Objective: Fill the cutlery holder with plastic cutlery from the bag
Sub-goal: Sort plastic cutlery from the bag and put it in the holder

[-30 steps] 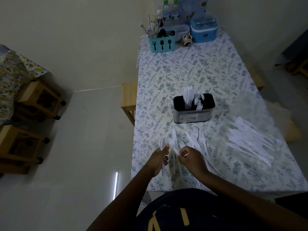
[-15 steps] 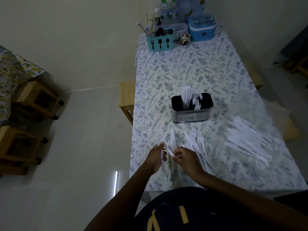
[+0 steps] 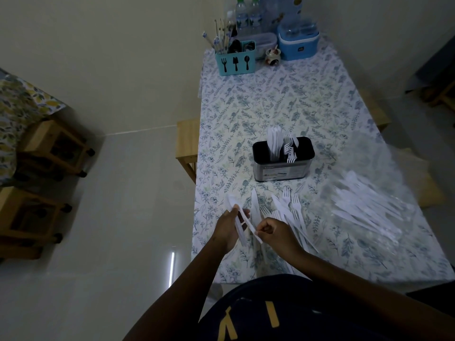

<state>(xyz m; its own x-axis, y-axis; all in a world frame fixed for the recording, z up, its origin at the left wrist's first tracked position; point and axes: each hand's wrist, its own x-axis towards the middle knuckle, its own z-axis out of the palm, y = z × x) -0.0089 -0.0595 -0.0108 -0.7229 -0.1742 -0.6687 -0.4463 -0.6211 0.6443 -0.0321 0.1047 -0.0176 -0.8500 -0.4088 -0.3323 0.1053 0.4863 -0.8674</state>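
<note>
We see a floral tablecloth (image 3: 283, 99) covering the long table. At its far end stands a blue caddy (image 3: 235, 62) printed with fork, knife and spoon shapes, with utensils sticking up out of it. Near it are water bottles (image 3: 246, 19), a small ceramic pot (image 3: 272, 56) and a blue lidded container (image 3: 298, 44). A wooden stool (image 3: 188, 141) sits against the table's left edge. Further left we see two wooden frames (image 3: 53, 143) and a lemon-print cloth (image 3: 17, 107).

I am seeing a home dining corner: water bottles (image 3: 246, 18) and a cutlery caddy (image 3: 235, 61) sitting on a floral tablecloth (image 3: 283, 99), wooden stools (image 3: 53, 143) alongside.
</note>
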